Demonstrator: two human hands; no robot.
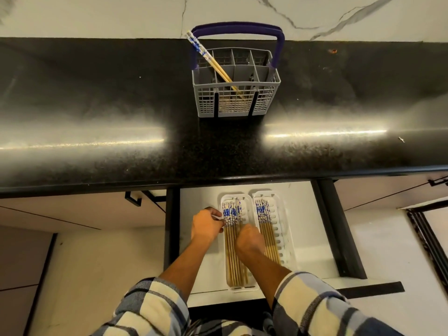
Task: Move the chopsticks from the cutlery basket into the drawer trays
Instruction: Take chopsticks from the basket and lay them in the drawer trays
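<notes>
hands (206, 226) (248, 238) on chopsticks (232, 251) in left tray (224, 200)

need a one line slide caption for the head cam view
Both hands, left and right, settle wooden blue-patterned chopsticks into a white drawer tray; two remain in the grey cutlery basket.

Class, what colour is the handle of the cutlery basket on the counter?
The handle is dark blue-purple; the cutlery basket itself is grey. Shown best in the head view.

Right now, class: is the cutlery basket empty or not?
Not empty: chopsticks lean in the cutlery basket, decorated ends sticking out past its rim.
</notes>
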